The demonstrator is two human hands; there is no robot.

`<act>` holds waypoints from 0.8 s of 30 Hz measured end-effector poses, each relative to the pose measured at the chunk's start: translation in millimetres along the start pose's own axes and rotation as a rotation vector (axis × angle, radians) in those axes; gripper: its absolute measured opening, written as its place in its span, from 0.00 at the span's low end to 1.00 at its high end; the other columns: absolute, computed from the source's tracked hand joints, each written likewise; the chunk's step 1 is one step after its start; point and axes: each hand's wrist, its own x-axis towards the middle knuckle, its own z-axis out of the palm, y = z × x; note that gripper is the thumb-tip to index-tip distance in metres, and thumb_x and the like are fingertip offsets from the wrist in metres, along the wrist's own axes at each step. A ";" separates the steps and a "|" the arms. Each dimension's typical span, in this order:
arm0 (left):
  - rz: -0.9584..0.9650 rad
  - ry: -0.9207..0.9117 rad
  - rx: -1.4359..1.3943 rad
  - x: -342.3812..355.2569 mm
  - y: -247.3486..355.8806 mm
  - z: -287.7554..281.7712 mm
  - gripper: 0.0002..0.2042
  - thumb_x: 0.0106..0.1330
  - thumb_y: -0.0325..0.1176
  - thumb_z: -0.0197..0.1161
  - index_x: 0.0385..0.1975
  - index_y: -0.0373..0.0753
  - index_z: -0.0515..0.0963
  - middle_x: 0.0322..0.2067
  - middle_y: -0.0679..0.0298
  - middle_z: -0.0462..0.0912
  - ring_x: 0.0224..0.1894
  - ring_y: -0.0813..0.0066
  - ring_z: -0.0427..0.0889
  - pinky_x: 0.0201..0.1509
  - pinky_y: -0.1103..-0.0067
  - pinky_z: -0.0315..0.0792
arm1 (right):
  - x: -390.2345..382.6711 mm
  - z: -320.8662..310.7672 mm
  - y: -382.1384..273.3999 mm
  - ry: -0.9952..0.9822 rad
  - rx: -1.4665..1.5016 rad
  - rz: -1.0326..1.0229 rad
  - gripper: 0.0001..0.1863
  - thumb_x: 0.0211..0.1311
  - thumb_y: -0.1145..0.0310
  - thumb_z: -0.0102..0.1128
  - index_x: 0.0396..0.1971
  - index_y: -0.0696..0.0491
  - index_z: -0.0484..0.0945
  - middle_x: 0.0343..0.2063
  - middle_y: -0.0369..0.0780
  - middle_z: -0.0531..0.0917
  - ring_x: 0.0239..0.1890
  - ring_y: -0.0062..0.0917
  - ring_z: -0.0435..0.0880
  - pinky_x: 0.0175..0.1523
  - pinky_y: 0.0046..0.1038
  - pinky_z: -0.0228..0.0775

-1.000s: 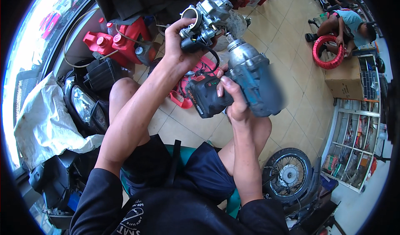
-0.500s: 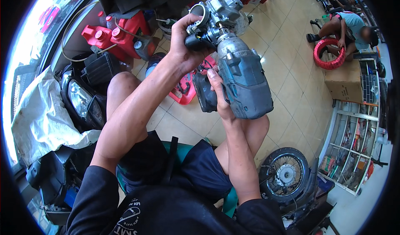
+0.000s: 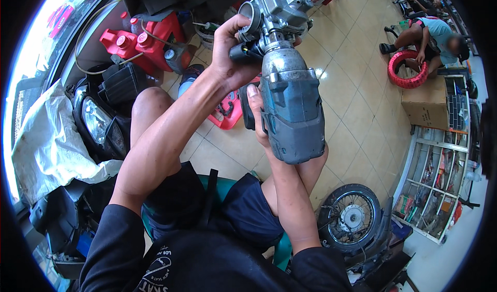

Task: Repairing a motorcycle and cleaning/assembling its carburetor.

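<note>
My left hand (image 3: 230, 53) grips a grey metal throttle-body-like engine part (image 3: 277, 13) held up in front of me, fingers wrapped around its round opening and a black fitting. My right hand (image 3: 256, 113) holds a worn blue-grey cordless impact driver (image 3: 290, 105) by its black handle, thumb up along the side. The driver points away from me with its nose pressed against the underside of the metal part. I sit on a green stool (image 3: 228, 186) with my knees apart.
Red plastic jugs (image 3: 137, 40) and a red parts tray (image 3: 228, 113) lie on the tiled floor ahead. A headlight fairing (image 3: 96, 118) and white sack sit left. A spoked wheel (image 3: 349, 219) lies lower right. Another person handles a red tyre (image 3: 406, 69) by a cardboard box and shelf.
Both hands have lifted the metal part and the driver higher and closer to the camera. The driver now points more straight away, its nose seated against the part.
</note>
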 end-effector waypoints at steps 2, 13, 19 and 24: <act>-0.007 -0.019 -0.006 -1.1 1.0 -0.6 0.36 0.53 0.46 0.53 0.61 0.34 0.56 0.56 0.46 0.65 0.56 0.47 0.69 0.59 0.59 0.65 | 2.3 -2.2 -2.2 0.003 0.008 0.001 0.03 0.55 0.71 0.61 0.26 0.54 0.81 0.25 0.37 0.81 0.26 0.26 0.76 0.36 0.27 0.68; 0.016 0.091 0.029 4.4 -0.1 -5.2 0.36 0.52 0.45 0.54 0.60 0.32 0.58 0.54 0.44 0.67 0.55 0.52 0.70 0.64 0.62 0.58 | 5.3 5.6 -5.7 0.060 0.421 0.263 0.06 0.55 0.74 0.56 0.33 0.56 0.72 0.21 0.35 0.75 0.19 0.16 0.70 0.27 0.19 0.64; 0.024 0.084 0.024 0.3 1.5 -1.3 0.36 0.52 0.45 0.54 0.60 0.32 0.58 0.55 0.44 0.66 0.55 0.51 0.70 0.64 0.61 0.58 | 5.7 -2.0 -2.3 -0.005 -0.054 0.020 0.09 0.54 0.72 0.58 0.34 0.58 0.73 0.23 0.37 0.77 0.26 0.23 0.74 0.32 0.24 0.66; 0.027 0.095 0.044 0.4 2.3 -1.1 0.35 0.52 0.44 0.53 0.60 0.32 0.58 0.55 0.44 0.66 0.55 0.50 0.70 0.64 0.61 0.57 | 5.1 -1.7 -8.0 0.086 0.192 0.100 0.11 0.53 0.71 0.59 0.35 0.58 0.73 0.23 0.37 0.77 0.24 0.22 0.74 0.32 0.24 0.66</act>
